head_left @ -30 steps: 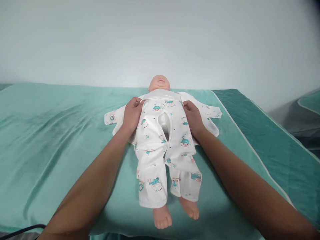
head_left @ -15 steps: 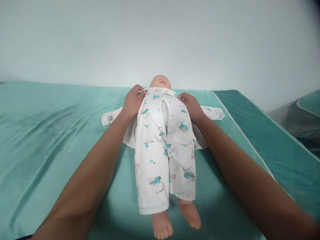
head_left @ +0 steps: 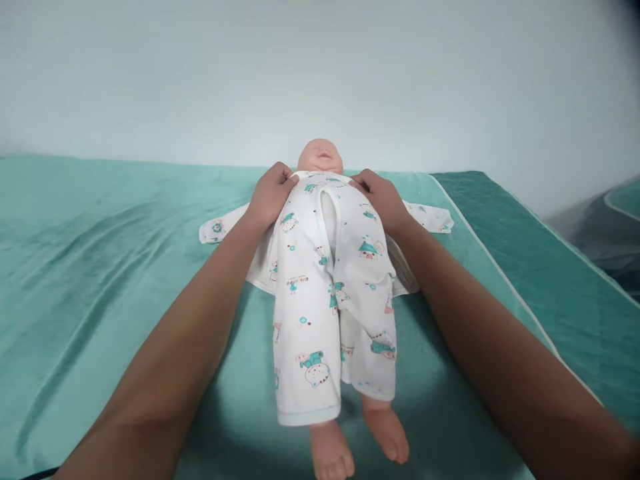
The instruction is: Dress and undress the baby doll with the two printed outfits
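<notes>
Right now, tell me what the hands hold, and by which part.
The left hand and right hand hold the printed open-crotch baby trousers by opposite sides of the waistband, near the doll's head.

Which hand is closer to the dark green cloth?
Right. The right hand is left of the dark green cloth; the left hand is farther left, across the pants.

We can read no words for certain. Small reddish printed lettering (head_left: 298,280), finer line beneath, on picture-left leg of white cloth trousers with teal-and-pink cartoon print (head_left: 310,307); too small for us to make out. We find no legible numbers.
</notes>
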`<state>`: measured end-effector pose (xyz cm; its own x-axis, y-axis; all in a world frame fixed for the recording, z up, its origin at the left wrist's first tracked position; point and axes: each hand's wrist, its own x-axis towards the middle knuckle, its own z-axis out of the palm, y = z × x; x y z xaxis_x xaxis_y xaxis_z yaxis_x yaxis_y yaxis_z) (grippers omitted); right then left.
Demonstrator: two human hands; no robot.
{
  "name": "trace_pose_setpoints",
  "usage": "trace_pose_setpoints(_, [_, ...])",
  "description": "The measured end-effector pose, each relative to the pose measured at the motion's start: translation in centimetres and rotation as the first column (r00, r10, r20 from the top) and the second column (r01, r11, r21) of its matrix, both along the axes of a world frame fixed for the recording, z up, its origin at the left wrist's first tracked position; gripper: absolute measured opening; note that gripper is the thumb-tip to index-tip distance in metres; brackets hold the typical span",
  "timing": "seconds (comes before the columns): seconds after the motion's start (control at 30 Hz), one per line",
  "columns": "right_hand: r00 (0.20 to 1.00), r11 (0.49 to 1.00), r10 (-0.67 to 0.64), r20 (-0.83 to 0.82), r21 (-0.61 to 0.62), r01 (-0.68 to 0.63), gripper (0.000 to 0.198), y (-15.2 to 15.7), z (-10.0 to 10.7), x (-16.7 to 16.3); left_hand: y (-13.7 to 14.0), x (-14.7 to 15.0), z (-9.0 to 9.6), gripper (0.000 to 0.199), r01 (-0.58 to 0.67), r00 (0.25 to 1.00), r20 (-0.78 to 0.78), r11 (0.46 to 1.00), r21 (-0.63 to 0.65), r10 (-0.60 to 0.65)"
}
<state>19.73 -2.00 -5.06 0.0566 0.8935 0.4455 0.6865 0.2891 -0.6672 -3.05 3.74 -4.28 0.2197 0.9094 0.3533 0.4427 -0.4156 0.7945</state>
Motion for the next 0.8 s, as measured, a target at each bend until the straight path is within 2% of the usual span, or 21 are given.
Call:
trace_pose_setpoints(0.1, [0.981, 0.979, -0.194, 0.029, -0.064, 0.195, 0.025, 1.1, 0.1, 0.0, 1.1, 0.3, -0.3, 0.014, -0.076, 0.997, 0.022, 0.996, -0.05, 0.077])
trace_pose_setpoints(0.17, [0.969, 0.966, -0.244, 0.025, -0.077, 0.246, 0.026, 1.7, -0.1, 0.0, 1.4, 0.5, -0.4, 0.01, -0.102, 0.994, 0.029, 0.993, -0.067, 0.104])
trace_pose_setpoints(0.23, [0.976, 0.974, -0.218, -0.022, -0.061, 0.216, 0.02, 1.8, -0.4, 0.0, 1.2, 0.5, -0.5, 0.006, -0.077, 0.996, 0.049, 0.995, -0.062, 0.08])
trace_pose_setpoints(0.3, [0.99, 0.993, -0.116, -0.078, 0.002, 0.116, 0.007, 1.2, -0.8, 0.0, 0.5, 0.4, -0.4, 0.022, 0.012, 0.998, 0.066, 0.999, -0.03, -0.01])
trace_pose_setpoints(0.4, [0.996, 0.992, 0.067, -0.053, 0.114, -0.061, 0.026, -0.7, -1.0, 0.0, -1.0, -0.2, -0.4, 0.035, 0.153, 0.988, 0.016, 0.988, 0.03, -0.154])
trace_pose_setpoints(0.53, [0.983, 0.98, 0.166, 0.078, 0.094, -0.173, 0.036, -3.2, -0.8, 0.0, -2.4, -1.4, -0.5, 0.041, 0.201, 0.973, -0.141, 0.974, 0.103, -0.185])
trace_pose_setpoints(0.63, [0.982, 0.984, 0.152, 0.109, 0.075, -0.16, 0.04, -4.2, -1.1, 0.3, -3.0, -2.3, -0.8, 0.044, 0.221, 0.949, -0.267, 0.958, 0.182, -0.168])
trace_pose_setpoints(0.8, [0.998, 0.992, -0.01, 0.064, 0.126, 0.002, 0.035, -5.7, -2.1, 0.2, -4.5, -3.5, -1.4, 0.051, 0.204, 0.907, -0.413, 0.947, 0.247, -0.087])
